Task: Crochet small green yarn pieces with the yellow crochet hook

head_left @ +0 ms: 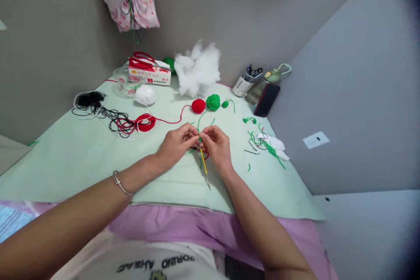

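Yellow-handled tool (204,160) over pale-green tabletop (164,188); grey walls (223,13).

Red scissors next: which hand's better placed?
Left, probably. The left hand is nearer the red scissors, which lie atop the box; the right hand would likely reach across it. Both hands pinch at the green yarn, so the left must let go first.
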Motion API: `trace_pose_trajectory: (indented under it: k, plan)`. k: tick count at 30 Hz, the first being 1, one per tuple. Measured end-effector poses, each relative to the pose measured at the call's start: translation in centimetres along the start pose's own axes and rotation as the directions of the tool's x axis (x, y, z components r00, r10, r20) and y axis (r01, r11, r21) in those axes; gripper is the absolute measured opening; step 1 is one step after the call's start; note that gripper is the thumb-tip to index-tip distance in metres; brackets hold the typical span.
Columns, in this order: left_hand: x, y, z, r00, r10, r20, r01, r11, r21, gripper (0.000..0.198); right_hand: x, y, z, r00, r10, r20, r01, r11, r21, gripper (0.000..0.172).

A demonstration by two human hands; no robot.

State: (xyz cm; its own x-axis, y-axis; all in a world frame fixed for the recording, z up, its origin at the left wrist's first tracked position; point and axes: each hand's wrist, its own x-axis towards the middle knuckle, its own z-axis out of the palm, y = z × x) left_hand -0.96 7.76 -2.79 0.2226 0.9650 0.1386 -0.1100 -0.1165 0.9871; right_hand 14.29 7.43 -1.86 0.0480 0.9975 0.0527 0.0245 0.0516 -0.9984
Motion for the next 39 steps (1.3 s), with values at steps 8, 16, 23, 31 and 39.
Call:
trace_pose_trajectory:
  k: [8, 16, 23, 31, 39]
  plan:
    - [0.3, 0.1, -0.1, 0.999, -0.053, -0.01, 0.052, 0.997, -0.051, 0.019, -0.4, -0.6, -0.2, 0.998, -0.034, 0.058, 0.037, 0.998, -0.056, 0.025]
    - [1.0, 0.1, -0.7, 0.977, -0.202, 0.073, 0.212, 0.957, -0.198, 0.025, -0.4, -0.5, -0.5, 0.997, -0.009, 0.081, 0.014, 0.998, -0.065, 0.017]
    - [1.2, -0.2, -0.8, 0.954, -0.249, 0.167, 0.287, 0.92, -0.267, 0.029, -0.3, -0.7, -0.8, 0.998, -0.03, 0.056, 0.034, 0.996, -0.081, 0.014]
    - [1.3, -0.3, -0.8, 0.956, -0.254, 0.147, 0.287, 0.917, -0.278, 0.032, -0.3, -0.2, -1.0, 0.998, -0.039, 0.051, 0.045, 0.99, -0.13, 0.017]
    - [1.2, -0.4, -0.8, 0.963, -0.246, 0.108, 0.265, 0.933, -0.245, 0.032, -0.2, 0.2, -1.0, 0.998, -0.039, 0.046, 0.046, 0.987, -0.156, 0.02]
